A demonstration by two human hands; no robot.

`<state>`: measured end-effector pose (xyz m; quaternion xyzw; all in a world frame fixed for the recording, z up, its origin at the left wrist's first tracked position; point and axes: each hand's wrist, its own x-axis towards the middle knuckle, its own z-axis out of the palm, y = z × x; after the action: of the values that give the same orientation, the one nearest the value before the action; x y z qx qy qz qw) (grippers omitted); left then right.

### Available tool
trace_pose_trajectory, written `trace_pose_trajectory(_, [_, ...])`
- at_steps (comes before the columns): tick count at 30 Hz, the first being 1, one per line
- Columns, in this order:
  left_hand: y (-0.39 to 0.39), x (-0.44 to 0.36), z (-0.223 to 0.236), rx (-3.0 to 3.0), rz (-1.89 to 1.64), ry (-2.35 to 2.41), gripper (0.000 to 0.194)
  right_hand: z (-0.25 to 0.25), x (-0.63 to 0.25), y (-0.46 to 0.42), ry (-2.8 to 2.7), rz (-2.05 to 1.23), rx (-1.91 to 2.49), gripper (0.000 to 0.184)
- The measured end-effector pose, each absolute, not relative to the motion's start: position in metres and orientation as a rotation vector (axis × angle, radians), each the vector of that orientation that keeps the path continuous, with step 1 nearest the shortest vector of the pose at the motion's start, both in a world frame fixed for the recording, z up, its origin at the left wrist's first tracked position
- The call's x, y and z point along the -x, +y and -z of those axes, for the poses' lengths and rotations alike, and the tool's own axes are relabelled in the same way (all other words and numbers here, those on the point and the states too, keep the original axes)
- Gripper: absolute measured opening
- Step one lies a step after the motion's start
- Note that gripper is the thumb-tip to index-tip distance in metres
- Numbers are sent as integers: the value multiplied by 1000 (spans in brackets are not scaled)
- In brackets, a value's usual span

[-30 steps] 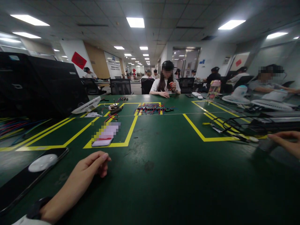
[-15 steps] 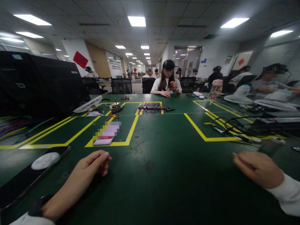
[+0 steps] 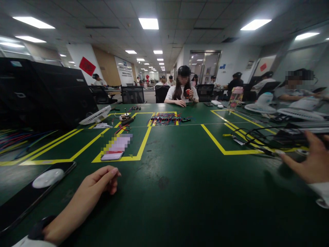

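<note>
My left hand (image 3: pixel 99 185) lies on the green tabletop (image 3: pixel 177 202) with its fingers loosely curled inward, and nothing shows in it. To its left is a dark phone (image 3: pixel 17 199) with a white rounded case (image 3: pixel 48 178) on top. My right hand (image 3: pixel 312 161) is at the far right with thumb and fingers spread. It is over or beside a glass jar or cup (image 3: pixel 290 158), which it partly hides; whether they touch I cannot tell. Black cables (image 3: pixel 259 139) and a dark device (image 3: pixel 288 132) are just beyond that hand.
A phone (image 3: pixel 113 156) with a blurred screen lies inside yellow tape. Beyond are a small motor-like part (image 3: pixel 125 116) and wired circuit boards (image 3: pixel 167 118). A large black computer case (image 3: pixel 46 92) stands left, a bottle (image 3: pixel 235 99) back right. A person (image 3: pixel 183 91) sits opposite.
My right hand has moved right and forward, and its curled fingers have spread apart near the jar. My left hand stays curled in nearly the same place.
</note>
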<state>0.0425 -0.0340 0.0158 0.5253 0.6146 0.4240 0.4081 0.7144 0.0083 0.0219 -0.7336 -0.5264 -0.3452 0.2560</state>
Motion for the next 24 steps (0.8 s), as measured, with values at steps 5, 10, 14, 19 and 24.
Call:
trace_pose_trajectory(5, [-33, -43, -15, -1311, -1077, 1529, 40, -14, -744, 12, -1502, 308, 2263, 70])
trace_pose_trajectory(10, [-33, -45, -18, -1324, -1071, 1528, 41, -16, -691, 10, -1653, 406, 1958, 44])
trace_pose_trajectory(14, [-34, -48, -21, -1332, -1059, 1560, 42, -10, -571, -3, -2044, 326, 1224, 35])
trace_pose_trajectory(19, [-35, -44, -18, -1331, -1056, 1570, 40, -9, -433, -26, -2217, -115, 756, 30])
trace_pose_trajectory(24, [-36, -43, -17, -1334, -1061, 1559, 38, -7, -395, -27, -2240, -380, 748, 34])
